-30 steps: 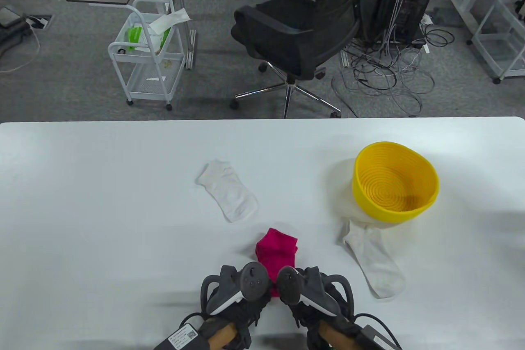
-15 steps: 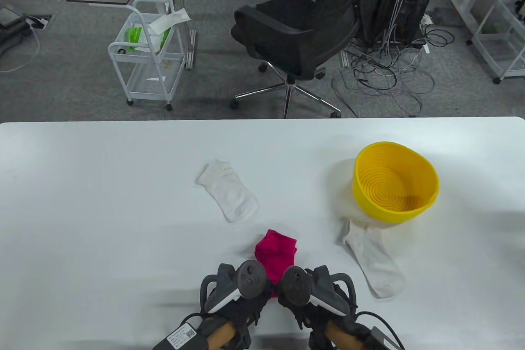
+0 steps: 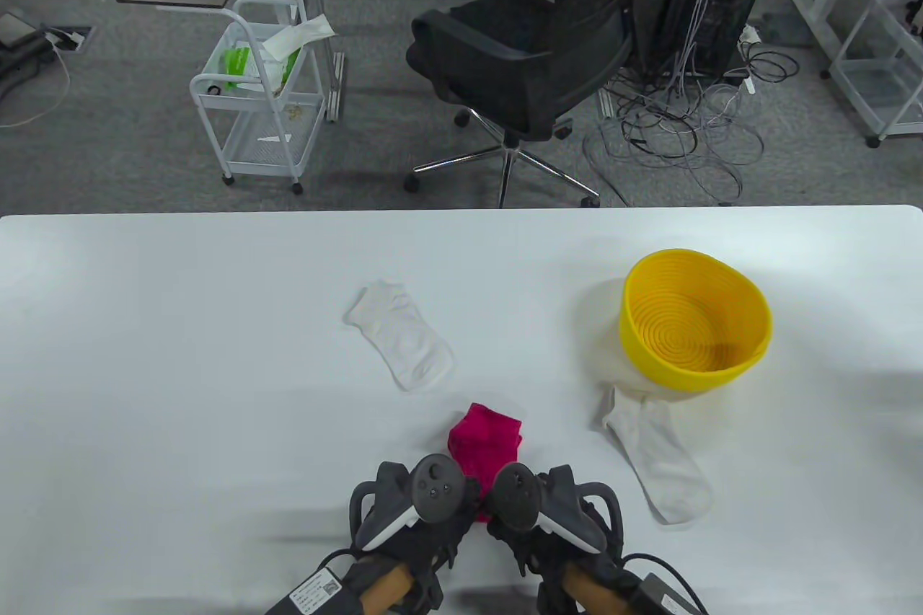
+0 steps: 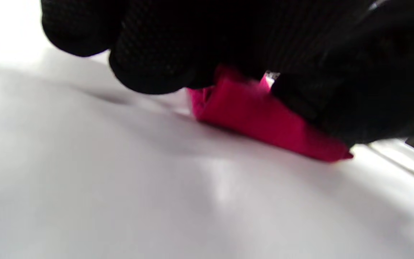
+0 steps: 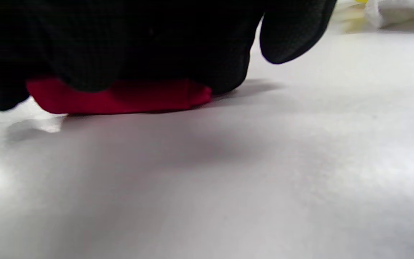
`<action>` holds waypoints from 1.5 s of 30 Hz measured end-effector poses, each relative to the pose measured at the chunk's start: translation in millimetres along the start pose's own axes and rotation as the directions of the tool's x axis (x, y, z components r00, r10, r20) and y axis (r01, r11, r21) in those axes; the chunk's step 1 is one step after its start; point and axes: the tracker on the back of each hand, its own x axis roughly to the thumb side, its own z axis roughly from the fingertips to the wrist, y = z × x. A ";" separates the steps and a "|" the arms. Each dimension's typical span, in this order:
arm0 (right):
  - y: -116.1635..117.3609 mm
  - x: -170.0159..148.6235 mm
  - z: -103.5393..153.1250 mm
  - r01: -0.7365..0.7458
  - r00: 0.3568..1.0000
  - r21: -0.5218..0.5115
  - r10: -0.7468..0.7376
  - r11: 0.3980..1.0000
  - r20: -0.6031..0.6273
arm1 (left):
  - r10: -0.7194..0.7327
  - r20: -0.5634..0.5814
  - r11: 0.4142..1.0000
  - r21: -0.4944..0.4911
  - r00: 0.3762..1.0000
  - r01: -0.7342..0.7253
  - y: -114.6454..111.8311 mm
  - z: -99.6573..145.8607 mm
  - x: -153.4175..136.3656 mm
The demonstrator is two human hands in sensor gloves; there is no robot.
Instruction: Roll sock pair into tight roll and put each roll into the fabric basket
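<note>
A pink sock pair (image 3: 484,443) lies on the white table (image 3: 180,391) near the front edge. Its near end is under both hands. My left hand (image 3: 438,503) and my right hand (image 3: 513,505) sit side by side on that end, trackers on top hiding the fingers in the table view. In the left wrist view, black gloved fingers (image 4: 149,68) curl over the folded pink sock pair (image 4: 261,122) and pinch it. In the right wrist view, curled fingers (image 5: 149,54) clamp the pink sock pair (image 5: 120,96) against the table. The yellow basket (image 3: 691,380) stands empty at the right.
One white sock (image 3: 402,344) lies flat beyond the pink pair, to the left. Another white sock (image 3: 660,460) lies right of my hands, its top end tucked under the basket. An office chair (image 3: 533,60) and a white cart (image 3: 259,96) stand beyond the table's far edge.
Both hands shifted only slightly on the pink pair's near end, the left a little leftward and the right a little forward. The sock's far end stayed in place.
</note>
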 end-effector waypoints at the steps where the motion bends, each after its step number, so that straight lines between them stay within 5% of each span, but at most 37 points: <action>1: 0.6 0.2 -0.3 -0.006 1.000 -0.003 0.006 1.000 -0.004 | -0.001 0.009 1.000 0.008 1.000 0.001 1.9 0.5 0.1; 11: 3.7 1.0 -3.5 -0.073 0.997 -0.034 0.072 0.997 -0.028 | -0.074 0.011 0.996 -0.046 0.997 0.075 -9.5 -2.2 -0.4; 25: -14.2 -0.3 3.4 0.012 0.999 -0.079 -0.008 0.997 0.048 | -0.068 0.022 0.996 -0.060 0.997 0.069 -14.1 -3.9 -0.5; 45: 1.0 -0.3 -1.2 -0.031 0.999 0.011 0.031 0.999 0.012 | -0.039 0.010 0.998 -0.056 0.999 0.039 -12.2 -3.0 -3.3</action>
